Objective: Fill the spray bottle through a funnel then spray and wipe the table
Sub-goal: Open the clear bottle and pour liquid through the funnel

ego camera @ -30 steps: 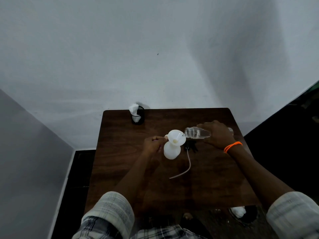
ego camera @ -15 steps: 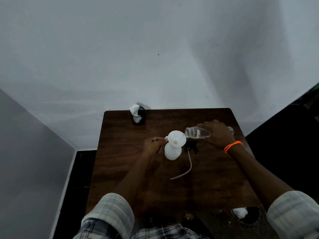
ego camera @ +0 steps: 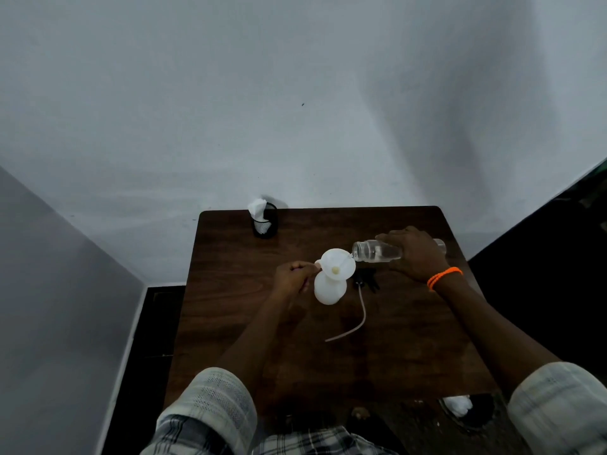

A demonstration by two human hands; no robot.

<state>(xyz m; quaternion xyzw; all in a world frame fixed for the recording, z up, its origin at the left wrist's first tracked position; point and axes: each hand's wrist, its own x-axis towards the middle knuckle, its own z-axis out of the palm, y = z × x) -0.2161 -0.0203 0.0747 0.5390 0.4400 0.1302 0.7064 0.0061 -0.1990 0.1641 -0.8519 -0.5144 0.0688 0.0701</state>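
Sleeves of pale checked cloth frame the near edge of the dark brown wooden table (ego camera: 230,323). Taking the white plastic spray bottle (ego camera: 329,289) near the table's middle as the mark: just to its right lies the black trigger sprayer head (ego camera: 366,281), unscrewed, its pale dip tube (ego camera: 356,321) curling toward the person. Just left of the bottle, the left hand (ego camera: 292,280) is curled, pinching the tab of the white round plastic funnel (ego camera: 337,266) seated in the bottle's neck. Right of the funnel, the right hand (ego camera: 415,254) grips a clear plastic water bottle (ego camera: 377,250), tipped nearly level with its mouth at the funnel's rim. Against half a second ago almost nothing has shifted; both hands hold as they did, so filling is likely continuing and spraying and wiping remain. Farther off, beyond the bottle to its left, a black mesh cup holding white tissue (ego camera: 264,220) stands by the table's far edge.
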